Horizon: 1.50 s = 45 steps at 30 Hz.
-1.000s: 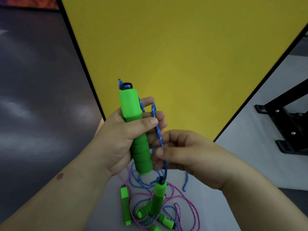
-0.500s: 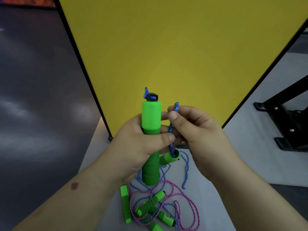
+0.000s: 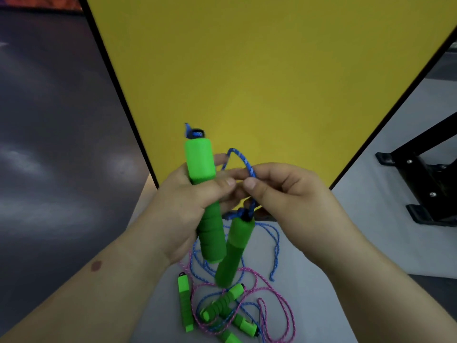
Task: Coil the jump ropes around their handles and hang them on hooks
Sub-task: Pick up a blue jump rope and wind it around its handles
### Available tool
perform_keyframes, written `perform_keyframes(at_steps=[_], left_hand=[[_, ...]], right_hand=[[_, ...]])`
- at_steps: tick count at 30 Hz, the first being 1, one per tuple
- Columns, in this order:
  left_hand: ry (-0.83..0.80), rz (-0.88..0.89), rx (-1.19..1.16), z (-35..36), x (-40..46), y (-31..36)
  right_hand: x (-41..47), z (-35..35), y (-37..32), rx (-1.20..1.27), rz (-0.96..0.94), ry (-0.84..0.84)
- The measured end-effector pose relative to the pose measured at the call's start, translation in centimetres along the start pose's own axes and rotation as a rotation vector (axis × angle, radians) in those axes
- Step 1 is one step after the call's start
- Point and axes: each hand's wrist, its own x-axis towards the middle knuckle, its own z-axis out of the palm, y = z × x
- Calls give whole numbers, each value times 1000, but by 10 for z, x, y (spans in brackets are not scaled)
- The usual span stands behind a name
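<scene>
My left hand [image 3: 188, 204] grips a green foam handle [image 3: 201, 169] of the blue jump rope, held upright. My right hand [image 3: 284, 194] pinches the blue rope [image 3: 243, 159], which arches in a small loop between the two hands. The rope's second green handle [image 3: 233, 253] dangles from that loop just below my fingers, tilted. More blue rope hangs down to the grey surface [image 3: 321, 280]. No hook is in view.
Below lie several more green handles [image 3: 185, 303] tangled with pink rope [image 3: 274, 293] and blue rope. A yellow panel [image 3: 259, 70] with black edges stands behind. A black metal frame [image 3: 425, 184] stands at the right. Dark floor lies to the left.
My right hand has shifted its pinch on the blue rope, forming a loop. The second handle swung from tucked beside the held handle to hanging lower.
</scene>
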Motion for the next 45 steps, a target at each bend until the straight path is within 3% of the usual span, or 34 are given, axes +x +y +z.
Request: perform_keyframes(at_steps=[6,10,17,22,30,37,42,45], left_hand=[[-192,-59,251,1,-3,-15],[-267,-167,87,2,-6,-19],[-285,-137,18,13,-11,-9],[-270,-246,-148,12,-16,0],[-446,-405,-69,11,-22,3],[-408,-345,-34,5,-16,1],[-506,-362,45,6,-18,-1],[-591,-370,-27,3,-19,-2]], right_hand=[[3,2,-6,282,-39,209],[4,3,-10,550,-30,282],[5,7,-15,875,26,388],[3,1,-15,682,-48,298],[5,6,-14,759,-104,390],[0,-3,-5,-16,63,-65],[-1,1,-7,-25,15,-170],[-3,3,-13,6,-12,-194]])
